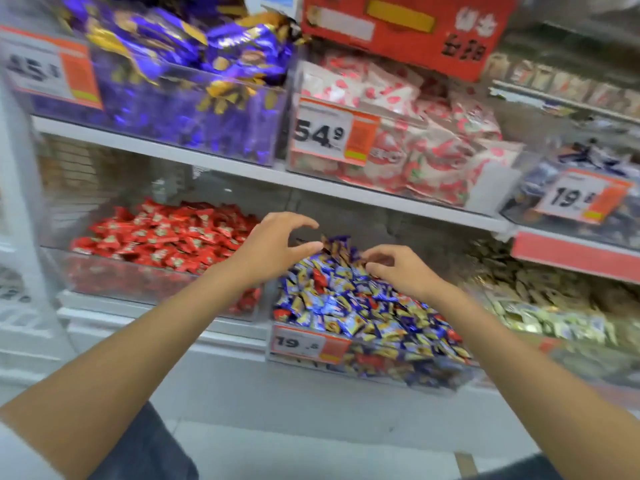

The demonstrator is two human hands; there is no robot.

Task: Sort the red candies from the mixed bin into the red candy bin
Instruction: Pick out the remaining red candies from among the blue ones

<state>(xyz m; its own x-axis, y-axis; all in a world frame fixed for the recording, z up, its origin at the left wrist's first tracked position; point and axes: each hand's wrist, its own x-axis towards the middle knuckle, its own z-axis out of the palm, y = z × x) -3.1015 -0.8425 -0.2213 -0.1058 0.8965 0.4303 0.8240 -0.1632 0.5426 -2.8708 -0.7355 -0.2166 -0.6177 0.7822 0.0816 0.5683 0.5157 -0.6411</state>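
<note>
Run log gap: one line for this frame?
left hand: open, empty, at mixed bin edge | right hand: on mixed candies, grip unclear | red candy bin: alongside

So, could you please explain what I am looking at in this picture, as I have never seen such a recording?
There is no machine here: a person wears one camera on the head, looking forward and down. They face shop shelves of candy bins. The left hand hovers with spread, curved fingers and holds nothing. The right hand reaches into the mixed bin of blue and gold wrappers, with a few red candies among them; whether it pinches one is too blurred to tell. The red candy bin stands to its left.
</note>
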